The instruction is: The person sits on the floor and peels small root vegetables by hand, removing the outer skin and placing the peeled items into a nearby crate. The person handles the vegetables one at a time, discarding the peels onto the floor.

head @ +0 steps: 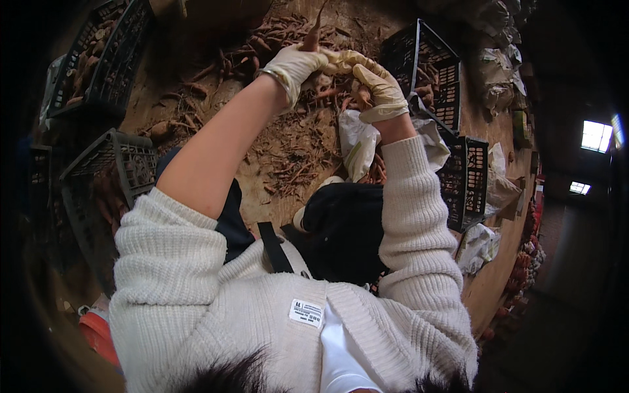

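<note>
My left hand (pixel 297 64), in a pale rubber glove, grips a slender sweet potato (pixel 312 38) whose thin tail points up and away from me. Beside it, my gloved right hand (pixel 381 91) has its fingers stretched across to the left hand. A stubbier sweet potato (pixel 362 96) shows under the right thumb, seemingly held in the palm. Where the fingertips meet, the lower end of the slender root is hidden. Beyond and beneath both hands, a heap of thin roots (pixel 280 34) spreads over the soil-strewn floor (pixel 253 189).
Black plastic crates with sweet potatoes stand at the upper left (pixel 105 64), the lower left (pixel 132 157) and the right (pixel 444 93). Near my right forearm lies a white plastic bag (pixel 357 142). A red bucket (pixel 98 329) sits at the lower left. Brown paper sacks (pixel 496 78) line the right.
</note>
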Motion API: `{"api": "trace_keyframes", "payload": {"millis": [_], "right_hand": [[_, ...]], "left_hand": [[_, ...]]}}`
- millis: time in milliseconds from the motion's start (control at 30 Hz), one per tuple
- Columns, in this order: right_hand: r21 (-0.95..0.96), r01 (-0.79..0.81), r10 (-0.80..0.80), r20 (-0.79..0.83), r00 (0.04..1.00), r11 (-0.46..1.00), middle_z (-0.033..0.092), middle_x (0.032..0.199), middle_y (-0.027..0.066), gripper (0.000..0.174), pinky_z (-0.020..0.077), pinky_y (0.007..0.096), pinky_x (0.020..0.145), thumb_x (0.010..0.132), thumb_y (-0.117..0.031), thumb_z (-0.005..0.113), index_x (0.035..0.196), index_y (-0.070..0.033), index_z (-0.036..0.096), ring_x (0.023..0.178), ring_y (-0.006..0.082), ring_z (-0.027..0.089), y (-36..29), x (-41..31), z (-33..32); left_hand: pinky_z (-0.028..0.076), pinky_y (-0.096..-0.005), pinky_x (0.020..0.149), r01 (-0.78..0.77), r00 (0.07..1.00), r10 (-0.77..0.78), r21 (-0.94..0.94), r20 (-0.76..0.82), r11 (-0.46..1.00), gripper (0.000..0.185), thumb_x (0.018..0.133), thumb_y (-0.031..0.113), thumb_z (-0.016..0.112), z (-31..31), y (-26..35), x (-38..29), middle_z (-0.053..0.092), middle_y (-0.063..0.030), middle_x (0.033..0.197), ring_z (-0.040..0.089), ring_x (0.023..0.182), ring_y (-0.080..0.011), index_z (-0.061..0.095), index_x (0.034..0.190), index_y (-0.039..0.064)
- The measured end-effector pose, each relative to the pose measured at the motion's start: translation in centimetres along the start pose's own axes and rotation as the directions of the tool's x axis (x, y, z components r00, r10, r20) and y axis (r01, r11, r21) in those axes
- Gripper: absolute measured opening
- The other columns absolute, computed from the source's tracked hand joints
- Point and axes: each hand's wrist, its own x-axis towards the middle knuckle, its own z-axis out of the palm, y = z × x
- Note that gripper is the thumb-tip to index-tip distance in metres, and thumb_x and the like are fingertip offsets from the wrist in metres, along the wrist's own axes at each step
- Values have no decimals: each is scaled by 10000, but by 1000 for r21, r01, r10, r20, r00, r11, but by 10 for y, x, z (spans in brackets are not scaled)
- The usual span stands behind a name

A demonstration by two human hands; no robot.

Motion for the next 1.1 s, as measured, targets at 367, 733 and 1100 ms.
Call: {"api": "trace_keyframes", "payload": {"millis": [367,733,1100], "right_hand": [[-160,303,-328,-156,932,939,666,935,52,165,487,202,467,903,-60,583,1056,-25,635,588,80,581,16,18,-3],[161,189,-176,-92,980,969,655,963,88,228,550,286,696,932,-111,501,1099,1,609,805,167,633,-5,12,-21],[187,110,-97,-77,992,976,610,1166,109,318,581,231,702,917,-50,536,1233,-12,540,890,166,643,-15,0,-39]], "left_hand": [[431,-221,542,91,987,-111,168,112,982,249,786,227,750,10,-3,-10,636,-5,806,544,628,-72,652,939,55],[429,-206,524,-13,981,-55,339,188,941,282,798,208,730,2,2,-3,629,-6,828,537,621,-73,655,1002,29],[375,-180,475,88,996,-88,72,8,994,203,879,188,641,-3,15,-1,635,2,836,485,554,-46,637,1028,50]]}}
